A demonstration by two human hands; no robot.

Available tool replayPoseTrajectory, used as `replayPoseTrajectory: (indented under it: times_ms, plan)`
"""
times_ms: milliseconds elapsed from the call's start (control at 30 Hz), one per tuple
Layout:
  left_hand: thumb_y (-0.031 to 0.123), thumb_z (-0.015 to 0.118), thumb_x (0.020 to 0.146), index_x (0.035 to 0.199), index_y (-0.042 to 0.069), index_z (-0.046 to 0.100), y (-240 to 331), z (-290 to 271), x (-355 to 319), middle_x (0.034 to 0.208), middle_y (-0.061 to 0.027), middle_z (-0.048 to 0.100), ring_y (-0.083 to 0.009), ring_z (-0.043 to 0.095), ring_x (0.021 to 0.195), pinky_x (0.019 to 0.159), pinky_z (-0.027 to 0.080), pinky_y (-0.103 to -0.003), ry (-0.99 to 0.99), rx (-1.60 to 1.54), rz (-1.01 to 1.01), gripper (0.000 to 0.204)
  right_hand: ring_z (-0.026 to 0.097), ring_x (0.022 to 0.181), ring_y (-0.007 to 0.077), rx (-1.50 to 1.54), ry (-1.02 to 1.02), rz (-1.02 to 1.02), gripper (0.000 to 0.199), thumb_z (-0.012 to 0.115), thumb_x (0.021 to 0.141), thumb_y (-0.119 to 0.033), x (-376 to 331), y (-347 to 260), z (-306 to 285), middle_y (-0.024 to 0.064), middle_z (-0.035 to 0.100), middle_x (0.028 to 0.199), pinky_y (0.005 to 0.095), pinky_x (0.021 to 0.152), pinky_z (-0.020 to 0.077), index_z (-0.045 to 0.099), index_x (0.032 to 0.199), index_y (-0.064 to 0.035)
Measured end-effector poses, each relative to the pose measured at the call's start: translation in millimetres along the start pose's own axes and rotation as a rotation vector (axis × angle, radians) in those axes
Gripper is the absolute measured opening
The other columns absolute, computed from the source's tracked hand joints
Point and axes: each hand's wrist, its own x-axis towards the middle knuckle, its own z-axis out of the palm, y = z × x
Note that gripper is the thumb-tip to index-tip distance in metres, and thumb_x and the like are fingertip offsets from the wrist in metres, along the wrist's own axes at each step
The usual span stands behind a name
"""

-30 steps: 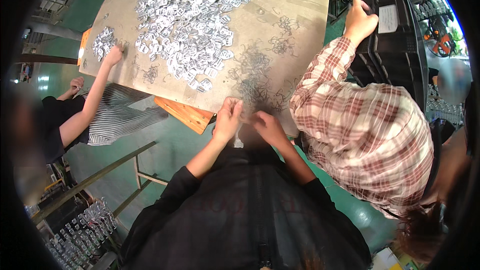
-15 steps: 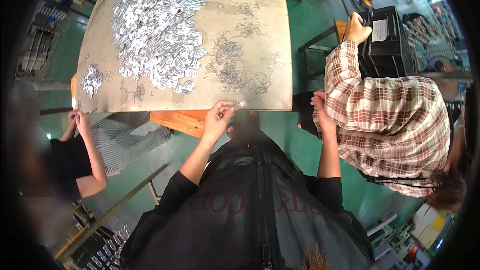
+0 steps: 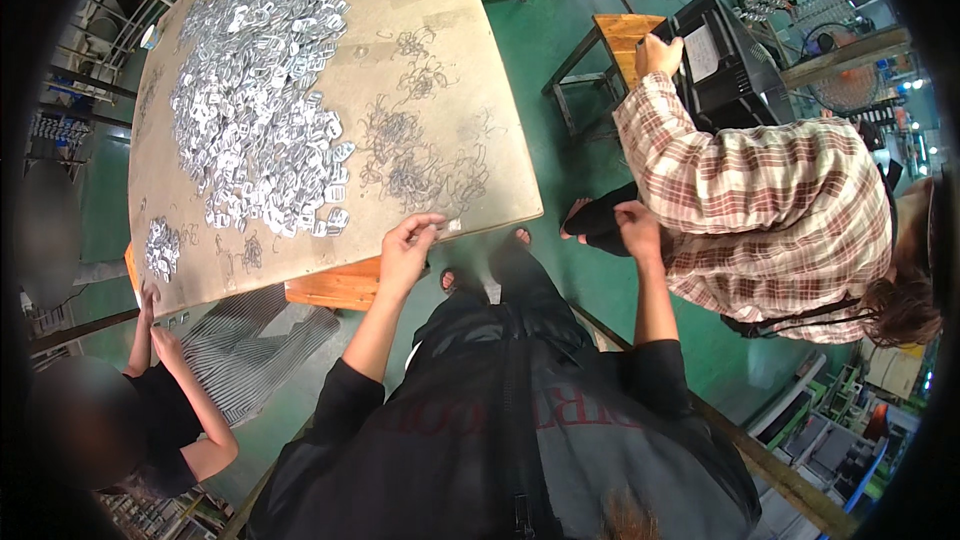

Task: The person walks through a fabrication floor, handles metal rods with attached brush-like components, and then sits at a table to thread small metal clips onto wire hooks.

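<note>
My left hand [image 3: 404, 255] is at the near edge of the tabletop [image 3: 300, 255], its fingers bent and thumb tip drawn toward the forefinger; whatever may be between them is too small to make out. Beside those fingertips is a small whitish patch [image 3: 454, 225] on the table edge. Off the table, my right hand [image 3: 640, 232] hangs close to another person's plaid sleeve [image 3: 720, 190], its fingers loosely curled and nothing visible in them. On the tabletop lie a big heap of silvery buckle-like metal pieces [image 3: 265, 100] and, nearer me, tangled thin dark wire-like bits [image 3: 400, 155].
The person at right has a hand [image 3: 660, 55] on a black crate [image 3: 735, 60] next to a wooden stool [image 3: 625, 40]. Another person's hands [image 3: 160, 335] are at the table's left corner, near a smaller pile [image 3: 162, 248]. A wooden bench [image 3: 335, 285] is partly under the table.
My view has turned, so the table sits further left and tilted. My left hand stays by its edge. The fingers of my right hand have curled in.
</note>
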Motion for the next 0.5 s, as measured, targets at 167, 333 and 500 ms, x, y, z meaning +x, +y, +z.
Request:
replayPoseTrajectory:
  times_ms: [167,333,500]
  plan:
    - [0.005,0.051,0.083,0.096,0.002,0.062,4,9,19,0.088,-0.0009,0.062,-0.0053,0.053,0.075,0.067,0.041,-0.019,0.083,-0.050,-0.095,0.017,0.060,0.078,0.0227,-0.099,-0.104,-0.025,0.016,0.050,0.077,-0.014,64,13,64,0.0099,0.063,0.081,0.0339,0.070,0.0467,0.063,0.085,-0.0091]
    - [0.010,0.051,0.086,0.097,0.004,0.061,-8,43,48,0.085,-0.0010,0.062,-0.0050,0.052,0.069,0.062,0.041,-0.019,0.138,-0.238,-0.061,0.016,0.055,0.079,0.0243,-0.152,-0.161,0.208,0.019,0.049,0.072,-0.012,119,58,129,0.0122,0.060,0.081,0.0372,0.069,0.0430,0.062,0.085,-0.0101]
    - [0.016,0.051,0.088,0.099,0.003,0.059,1,77,52,0.082,-0.0027,0.061,-0.0058,0.052,0.068,0.061,0.041,-0.019,0.169,-0.239,-0.069,0.018,0.047,0.097,0.0251,0.005,-0.251,0.408,0.027,0.053,0.068,-0.018,140,54,118,0.0157,0.055,0.095,0.0390,0.083,0.0339,0.060,0.093,-0.0095]
